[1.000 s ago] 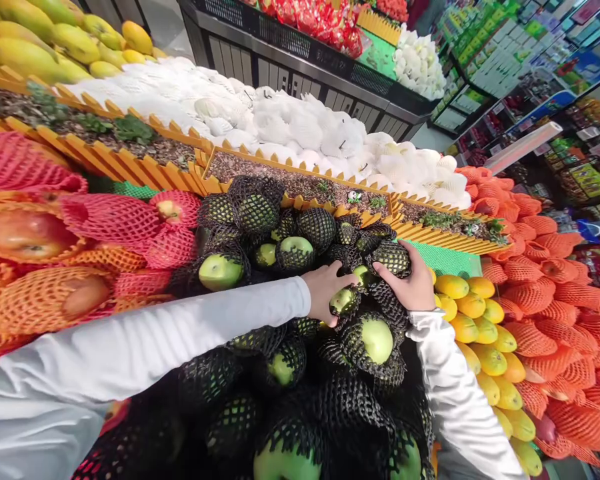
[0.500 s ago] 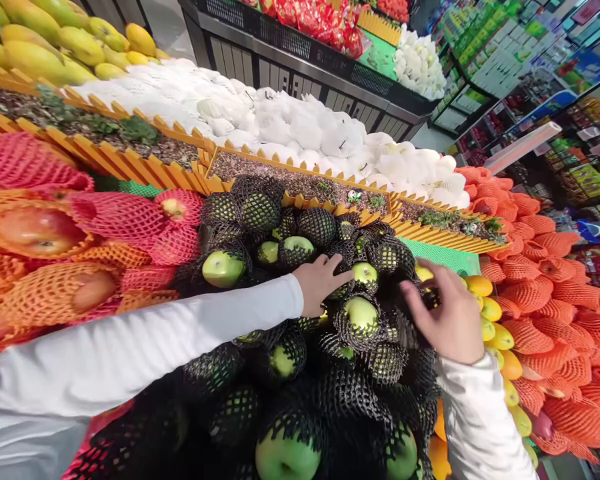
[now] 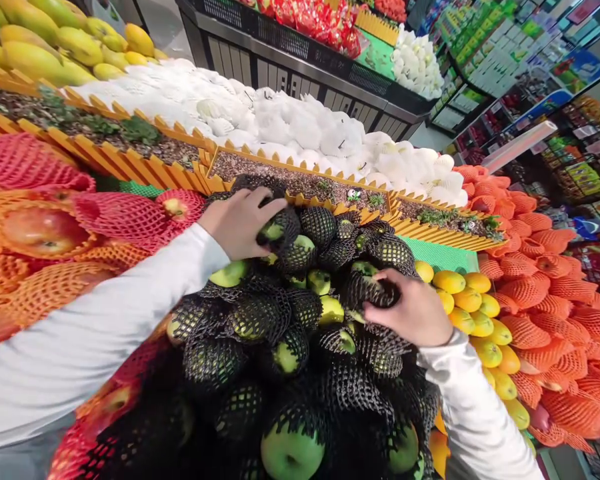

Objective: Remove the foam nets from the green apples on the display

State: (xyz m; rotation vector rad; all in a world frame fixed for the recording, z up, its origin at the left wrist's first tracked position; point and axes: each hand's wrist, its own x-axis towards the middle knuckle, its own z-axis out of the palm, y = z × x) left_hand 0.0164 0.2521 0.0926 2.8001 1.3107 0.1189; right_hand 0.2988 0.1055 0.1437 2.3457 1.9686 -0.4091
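A heap of green apples in black foam nets [image 3: 260, 317] fills the middle of the head view. Toward the back left of the heap, my left hand [image 3: 240, 223] curls round a netted green apple [image 3: 280, 230]; its fingertips partly hide behind the fruit. On the right side, my right hand [image 3: 413, 307] grips another netted apple [image 3: 367, 290] between thumb and fingers. Between the hands, bare green skin shows on an apple [image 3: 331, 310] whose net is partly off. At the bottom a larger green apple [image 3: 293, 450] pokes out of its net in shadow.
Red and orange netted apples [image 3: 45, 230] lie left. Yellow fruits [image 3: 473, 310] and orange-netted fruit [image 3: 565, 320] are piled right. Behind runs a low orange picket fence [image 3: 300, 160] with white-netted fruit [image 3: 300, 127] beyond it. Mangoes [image 3: 55, 40] sit at the far left.
My left hand has moved left and back from the heap's middle to a netted apple. My right hand has come left and closed on another apple. Several apples between them have shifted.
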